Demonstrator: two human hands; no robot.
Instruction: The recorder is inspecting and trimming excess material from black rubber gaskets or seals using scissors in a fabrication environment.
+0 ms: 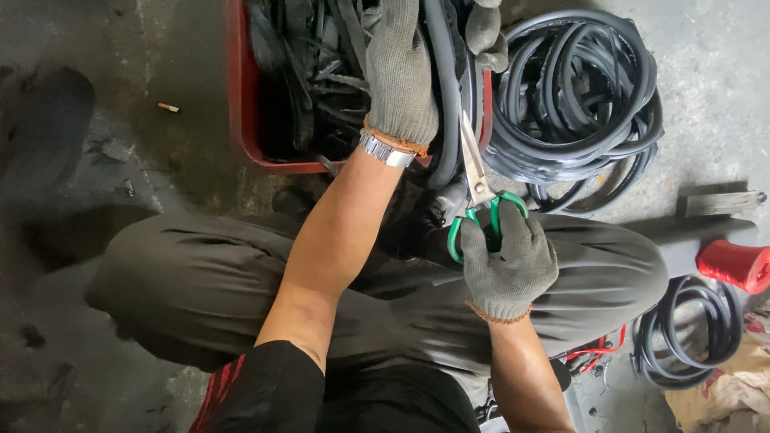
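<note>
Now your left hand (pixel 399 72) grips a black rubber strip (pixel 446 88) over the red crate (pixel 237 96); your right hand (pixel 507 261) holds green-handled scissors (pixel 479 188), blades nearly closed. Next, open them around the strip.

We see grey knit gloves with orange cuffs on the left hand (pixel 399 72) and right hand (pixel 508 265), green-handled scissors (pixel 479 192) with silvery blades, a red crate (pixel 241 104), dark grey coiled tubing (pixel 573 96), a red spool (pixel 734 265), and a silver wristwatch (pixel 385 151).
</note>
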